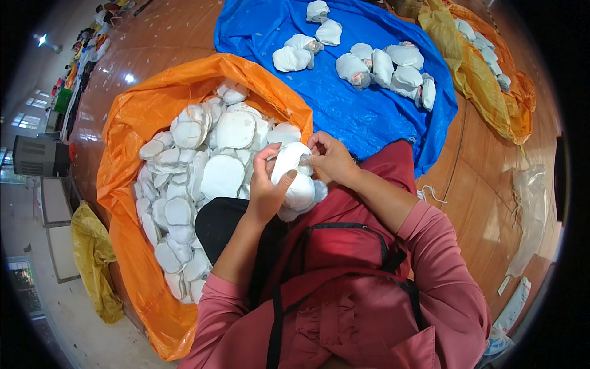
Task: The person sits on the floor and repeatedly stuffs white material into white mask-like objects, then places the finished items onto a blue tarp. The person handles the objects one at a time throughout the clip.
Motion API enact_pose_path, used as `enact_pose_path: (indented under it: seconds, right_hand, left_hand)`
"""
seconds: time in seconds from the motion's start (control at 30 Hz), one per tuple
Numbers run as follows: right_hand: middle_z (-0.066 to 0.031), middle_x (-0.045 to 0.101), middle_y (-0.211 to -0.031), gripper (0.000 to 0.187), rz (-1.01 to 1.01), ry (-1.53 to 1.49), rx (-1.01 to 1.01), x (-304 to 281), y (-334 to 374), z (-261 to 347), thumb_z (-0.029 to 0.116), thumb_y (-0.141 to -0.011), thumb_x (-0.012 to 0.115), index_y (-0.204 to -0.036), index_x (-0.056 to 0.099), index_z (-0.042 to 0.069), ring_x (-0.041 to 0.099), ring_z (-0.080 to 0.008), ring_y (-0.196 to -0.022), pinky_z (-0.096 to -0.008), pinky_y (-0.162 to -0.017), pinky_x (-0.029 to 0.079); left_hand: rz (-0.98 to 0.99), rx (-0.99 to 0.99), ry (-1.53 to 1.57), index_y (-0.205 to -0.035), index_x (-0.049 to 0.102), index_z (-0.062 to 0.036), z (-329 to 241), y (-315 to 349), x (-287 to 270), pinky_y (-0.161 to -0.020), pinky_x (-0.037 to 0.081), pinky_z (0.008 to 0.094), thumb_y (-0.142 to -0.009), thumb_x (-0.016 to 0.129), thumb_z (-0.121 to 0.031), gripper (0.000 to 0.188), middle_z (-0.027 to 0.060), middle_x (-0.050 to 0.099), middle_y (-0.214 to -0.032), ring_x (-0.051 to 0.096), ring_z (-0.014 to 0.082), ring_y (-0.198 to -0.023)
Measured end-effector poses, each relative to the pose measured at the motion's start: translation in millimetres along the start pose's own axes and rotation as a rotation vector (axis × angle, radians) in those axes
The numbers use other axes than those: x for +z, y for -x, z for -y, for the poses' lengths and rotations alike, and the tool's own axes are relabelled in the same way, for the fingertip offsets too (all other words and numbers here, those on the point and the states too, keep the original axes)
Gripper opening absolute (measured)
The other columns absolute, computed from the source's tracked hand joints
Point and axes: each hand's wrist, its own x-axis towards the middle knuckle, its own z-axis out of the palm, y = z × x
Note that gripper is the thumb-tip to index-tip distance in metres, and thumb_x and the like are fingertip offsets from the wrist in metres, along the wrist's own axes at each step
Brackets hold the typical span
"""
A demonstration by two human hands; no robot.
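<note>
In our left hand (268, 189) we gripped a rounded white-and-grey fabric bundle (299, 189), our right hand (335, 162) pinching its side, an orange plastic sack (128, 258) left of both.

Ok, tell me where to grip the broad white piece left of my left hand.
Probably pinch the white piece by its right edge, from the side of your left hand: it lies flat atop the pile, that edge seemingly uncovered.
</note>
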Motion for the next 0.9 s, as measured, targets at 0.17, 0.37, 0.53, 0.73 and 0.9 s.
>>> enact_pose_path:
  seconds: [0.17, 0.37, 0.53, 0.73, 0.9]
  right_hand:
    - [0.0031, 0.052, -0.081, 0.031, 0.052, 0.091, -0.061, -2, 1, -2, 0.007, -0.074, 0.079, -0.093, 0.055, 0.007, 0.048, -0.0063, -0.074, -0.0219, -0.066, 0.043]
    - [0.0002, 0.055, -0.082, 0.029, 0.059, 0.159, -0.126, 2, 0, -10, 0.010, -0.075, 0.079, -0.093, 0.056, 0.005, 0.051, -0.0084, -0.071, -0.0227, -0.063, 0.044]
    - [-0.0021, 0.060, -0.088, 0.021, 0.177, -0.411, 0.215, 5, -2, 0, 0.008, -0.083, 0.073, -0.096, 0.056, 0.006, 0.059, -0.0108, -0.077, -0.0209, -0.070, 0.049]
    - [-0.0026, 0.062, -0.089, 0.026, 0.294, -0.687, 0.437, 3, 5, 7, 0.007, -0.085, 0.070, -0.104, 0.053, 0.007, 0.062, -0.0127, -0.081, -0.0229, -0.074, 0.052]
    - [-0.0030, 0.061, -0.089, 0.027, 0.229, -0.670, 0.408, 5, 4, 3, 0.007, -0.083, 0.072, -0.102, 0.053, 0.006, 0.061, -0.0110, -0.077, -0.0218, -0.070, 0.051]
  left_hand:
    - [0.075, -0.296, -0.133, -0.109, 0.058, 0.0051, 11, -5, -14, -0.083, 0.046, 0.0296, -0.090, 0.064, -0.023, 0.034, 0.0140, 0.061, -0.107, 0.058, 0.0169, -0.094]
    - [0.029, -0.424, -0.011, -0.109, 0.060, 0.0038, 18, -6, -15, -0.073, 0.048, 0.0276, -0.090, 0.064, -0.022, 0.033, 0.0092, 0.064, -0.095, 0.059, 0.0136, -0.081]
    - [-0.097, -0.330, 0.033, -0.108, 0.060, 0.0040, 23, -7, -18, -0.070, 0.049, 0.0267, -0.089, 0.065, -0.019, 0.030, 0.0082, 0.064, -0.094, 0.060, 0.0127, -0.079]
    - [-0.147, -0.274, 0.115, -0.111, 0.058, 0.0027, 17, -9, -14, -0.073, 0.050, 0.0277, -0.092, 0.063, -0.018, 0.028, 0.0085, 0.064, -0.095, 0.061, 0.0143, -0.082]
    - [-0.050, -0.140, -0.176, -0.109, 0.059, 0.0027, 24, -6, -16, -0.074, 0.049, 0.0302, -0.091, 0.064, -0.022, 0.031, 0.0107, 0.066, -0.093, 0.063, 0.0174, -0.083]
